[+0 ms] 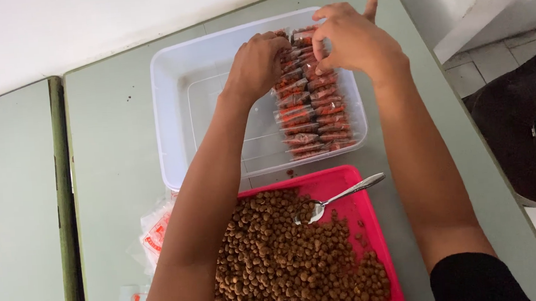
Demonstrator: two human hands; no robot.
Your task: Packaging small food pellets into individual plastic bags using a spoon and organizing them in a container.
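Observation:
Both my hands reach into a clear plastic bin (179,112) at the far side of the table. My left hand (256,61) has its fingers curled down on the top of two rows of small filled packets (312,113) along the bin's right side. My right hand (351,37) pinches a packet at the far end of the rows, index finger raised. Closer to me sits a pink tray (357,188) heaped with small brown balls (287,261), with a metal spoon (339,197) lying in it.
Empty clear packets with red print (155,232) lie on the grey-green table (113,147) left of the tray. A second table (14,203) adjoins on the left. A dark chair (527,134) stands on the tiled floor at right.

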